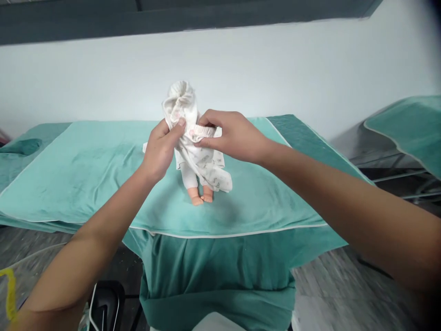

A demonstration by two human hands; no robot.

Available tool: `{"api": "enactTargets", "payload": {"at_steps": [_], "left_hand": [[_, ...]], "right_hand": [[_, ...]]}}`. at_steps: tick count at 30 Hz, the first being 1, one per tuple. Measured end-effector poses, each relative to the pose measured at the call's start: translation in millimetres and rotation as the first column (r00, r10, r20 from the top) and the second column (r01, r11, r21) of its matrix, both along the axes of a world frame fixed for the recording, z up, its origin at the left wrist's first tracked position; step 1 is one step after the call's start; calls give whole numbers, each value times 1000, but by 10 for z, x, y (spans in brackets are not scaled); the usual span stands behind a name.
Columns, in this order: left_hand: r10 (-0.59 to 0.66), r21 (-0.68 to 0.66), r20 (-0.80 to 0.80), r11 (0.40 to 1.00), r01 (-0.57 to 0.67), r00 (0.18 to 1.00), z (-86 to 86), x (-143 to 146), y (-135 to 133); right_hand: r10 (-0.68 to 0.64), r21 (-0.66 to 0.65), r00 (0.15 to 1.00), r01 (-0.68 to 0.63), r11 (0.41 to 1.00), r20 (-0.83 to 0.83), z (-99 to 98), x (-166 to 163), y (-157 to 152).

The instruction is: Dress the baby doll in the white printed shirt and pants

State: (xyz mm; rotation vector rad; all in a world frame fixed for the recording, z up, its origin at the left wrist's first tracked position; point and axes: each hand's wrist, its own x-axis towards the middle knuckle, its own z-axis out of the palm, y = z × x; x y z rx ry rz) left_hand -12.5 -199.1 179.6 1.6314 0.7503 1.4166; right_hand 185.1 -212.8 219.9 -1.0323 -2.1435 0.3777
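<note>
A baby doll (195,196) is on the bed, its bare feet pointing toward me and its legs in white clothing. In front of its upper body I hold a bunched white baby garment (206,168) with small faint prints. My left hand (161,148) grips its left side, thumb pressed on the cloth. My right hand (232,134) pinches a ribbed edge of the garment between thumb and fingers. One end of the cloth hangs down over the doll's legs. Cloth hides the doll's face and most of its body.
The bed has a teal cover (86,170) with white piping, against a white wall (220,69). Another teal-covered surface (409,124) stands at right on a metal frame. A black chair-like object (106,299) is at lower left, above the grey floor (330,289).
</note>
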Motion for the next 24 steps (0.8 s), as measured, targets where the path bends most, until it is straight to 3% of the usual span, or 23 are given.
{"api": "enactTargets", "payload": {"at_steps": [3,6,9,12,15,18,21,24], "left_hand": [[81,24,-57,996,-80,995,-52,-37,-13],[178,173,-111,972,-157,978,-22,-84,-62],[152,282,-231,956,-83,961,130,-103,-164],[24,181,-377,982,48,926,296,-85,-239],[-49,36,-447,997,73,893,385,-74,-221],[18,22,-302,1000,-11,953,410,-81,-140],[23,0,-75,1000,-23,997,398,-84,-67],[-107,-104,-9,989,106,994,358,-94,-48]], "right_hand": [[24,-93,999,-19,995,45,39,25,-12],[83,-148,996,-85,985,-21,112,42,-40],[183,-178,970,-211,961,-160,164,45,-53],[255,-176,927,-309,935,-275,221,46,-42],[267,-149,913,-324,934,-309,314,89,-31],[241,-229,950,-284,931,-198,391,167,-31],[253,-407,964,-263,875,-80,376,220,-33],[190,-427,945,-292,856,-265,294,226,-28]]}}
